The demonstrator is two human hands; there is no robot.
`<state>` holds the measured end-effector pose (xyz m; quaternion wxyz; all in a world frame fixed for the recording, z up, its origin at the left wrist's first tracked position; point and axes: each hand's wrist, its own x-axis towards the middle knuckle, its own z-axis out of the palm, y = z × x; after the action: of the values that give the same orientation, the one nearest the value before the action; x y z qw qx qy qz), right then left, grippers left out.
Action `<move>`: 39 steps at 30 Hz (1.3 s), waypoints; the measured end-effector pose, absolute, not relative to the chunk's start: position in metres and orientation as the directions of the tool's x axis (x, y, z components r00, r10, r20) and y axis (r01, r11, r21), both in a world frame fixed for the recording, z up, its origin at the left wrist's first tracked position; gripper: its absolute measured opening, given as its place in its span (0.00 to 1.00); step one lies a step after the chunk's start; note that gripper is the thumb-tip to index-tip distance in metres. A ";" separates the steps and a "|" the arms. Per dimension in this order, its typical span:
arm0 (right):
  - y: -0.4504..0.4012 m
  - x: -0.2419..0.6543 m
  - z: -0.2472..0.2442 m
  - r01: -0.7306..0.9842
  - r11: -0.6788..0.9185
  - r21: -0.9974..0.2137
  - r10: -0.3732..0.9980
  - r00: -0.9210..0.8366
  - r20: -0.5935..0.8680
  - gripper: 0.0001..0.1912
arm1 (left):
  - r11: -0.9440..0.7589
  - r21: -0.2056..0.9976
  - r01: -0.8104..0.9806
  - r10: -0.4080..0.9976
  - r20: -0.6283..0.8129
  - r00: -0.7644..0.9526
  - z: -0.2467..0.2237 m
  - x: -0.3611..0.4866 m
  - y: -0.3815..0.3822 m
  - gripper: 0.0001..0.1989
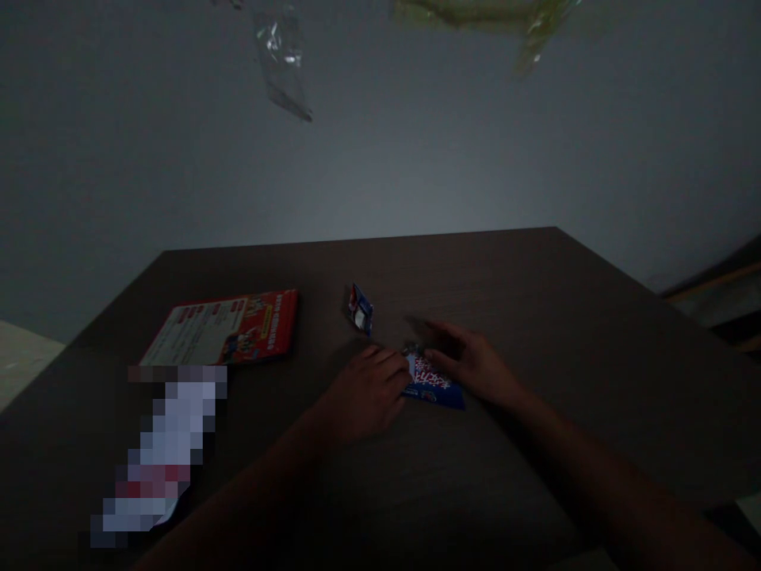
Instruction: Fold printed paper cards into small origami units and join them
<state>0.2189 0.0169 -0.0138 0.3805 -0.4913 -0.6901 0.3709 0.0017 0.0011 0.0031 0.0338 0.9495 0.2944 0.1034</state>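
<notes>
A flat blue printed leaflet or packet (438, 390) with a red and white pattern lies on the table between my hands. My left hand (369, 390) is closed at its left edge, with the fingers curled over it and their tips partly hidden. On the other side, my right hand (479, 365) has its thumb at the top of the blue piece and its fingers held apart from the thumb. Something small and dark (411, 349) sits at the upper edge between the hands, too dim to name. Beyond my left hand stands a small folded blue and red piece (360, 309).
A red box or book (261, 329) with a white printed panel lies on the left of the brown table (452, 277). Nearer me is a blurred-out pale item (172, 444). Clear plastic (282, 63) and yellowish film (476, 14) are on the grey wall behind.
</notes>
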 end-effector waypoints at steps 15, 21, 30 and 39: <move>0.009 0.217 0.004 0.548 0.646 -0.531 0.721 -0.667 0.188 0.13 | -0.748 0.130 0.651 0.664 0.185 0.725 -0.002 0.005 0.001 0.08; 0.012 0.215 -0.006 0.564 0.631 -0.532 0.746 -0.629 0.217 0.08 | -0.698 0.178 0.693 0.716 0.201 0.669 -0.002 0.006 0.002 0.09; 0.014 0.210 -0.008 0.589 0.581 -0.562 0.791 -0.572 0.218 0.05 | -0.632 0.280 0.723 0.773 0.172 0.610 -0.004 0.006 0.010 0.09; 0.014 0.204 -0.009 0.701 0.459 -0.546 0.875 -0.463 0.141 0.08 | -0.556 0.339 0.759 0.826 0.128 0.549 -0.003 0.009 0.011 0.09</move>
<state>0.2043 0.0139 -0.0089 0.2060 -0.4754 -0.8289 0.2110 0.0094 0.0113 -0.0025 0.1228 0.8714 0.4546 0.1374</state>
